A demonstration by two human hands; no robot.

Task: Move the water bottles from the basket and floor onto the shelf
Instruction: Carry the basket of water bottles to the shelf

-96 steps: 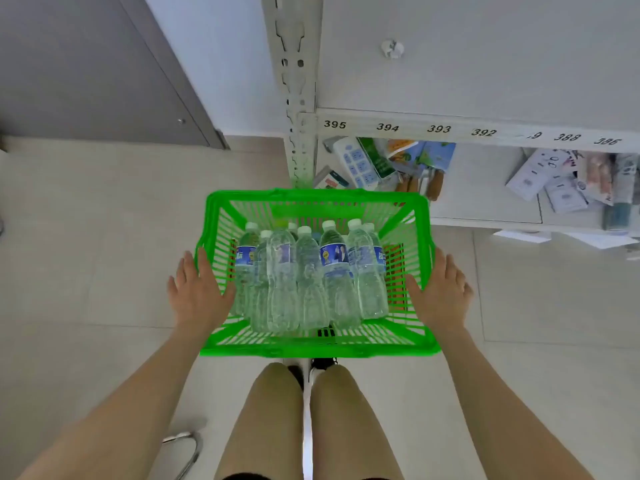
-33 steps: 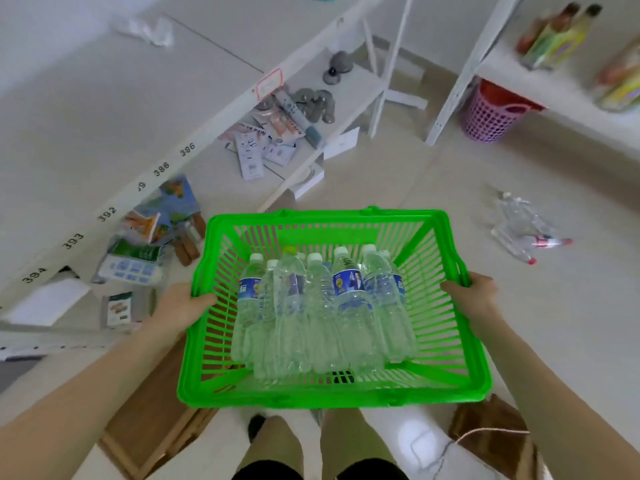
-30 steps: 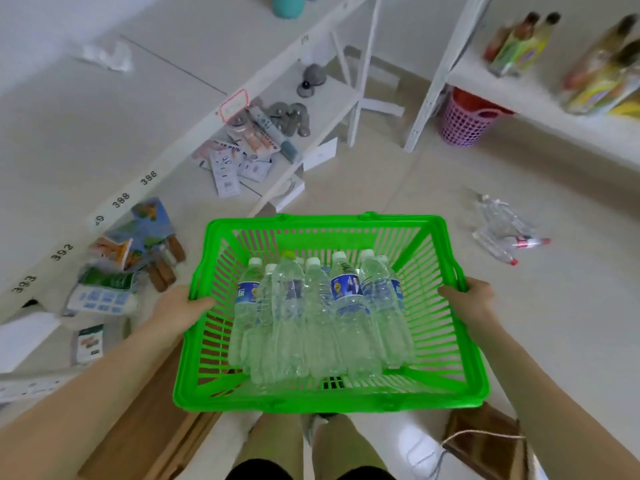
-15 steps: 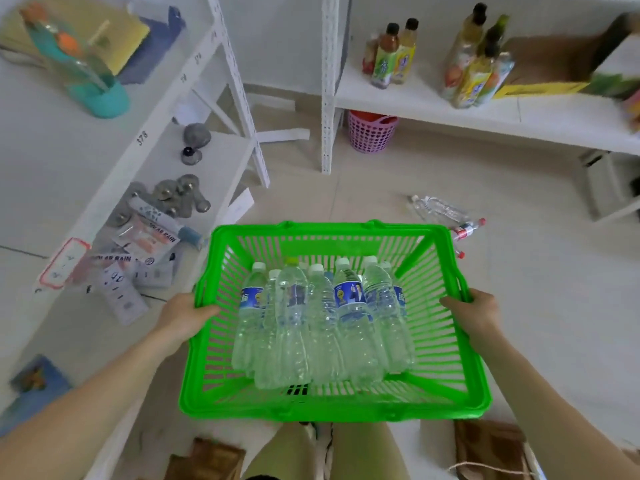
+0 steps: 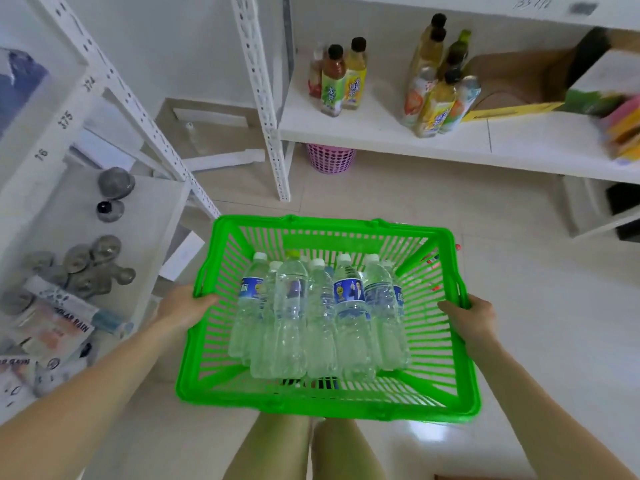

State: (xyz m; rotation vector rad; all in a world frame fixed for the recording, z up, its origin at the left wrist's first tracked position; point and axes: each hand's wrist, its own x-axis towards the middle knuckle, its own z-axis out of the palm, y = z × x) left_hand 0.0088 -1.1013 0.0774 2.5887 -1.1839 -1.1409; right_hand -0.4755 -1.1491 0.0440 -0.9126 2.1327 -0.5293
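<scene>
I carry a green plastic basket (image 5: 322, 400) at waist height. Several clear water bottles (image 5: 320, 317) with white caps and blue labels lie packed side by side in it, caps pointing away from me. My left hand (image 5: 183, 306) grips the basket's left rim. My right hand (image 5: 465, 315) grips its right rim. Red caps of the bottles on the floor (image 5: 433, 263) show through the basket's far right corner; the rest of them is hidden. A white shelf (image 5: 381, 133) stands ahead.
Juice and tea bottles (image 5: 337, 79) and more drink bottles (image 5: 438, 95) stand on the white shelf, with a cardboard box (image 5: 512, 88) to their right. A pink basket (image 5: 330, 159) sits under it. A second shelf unit (image 5: 104, 237) with metal pieces and packets is at my left.
I lifted the basket and turned right, away from the numbered shelf. The drink shelf and pink basket have come closer and centred. Both hands keep their hold on the rims.
</scene>
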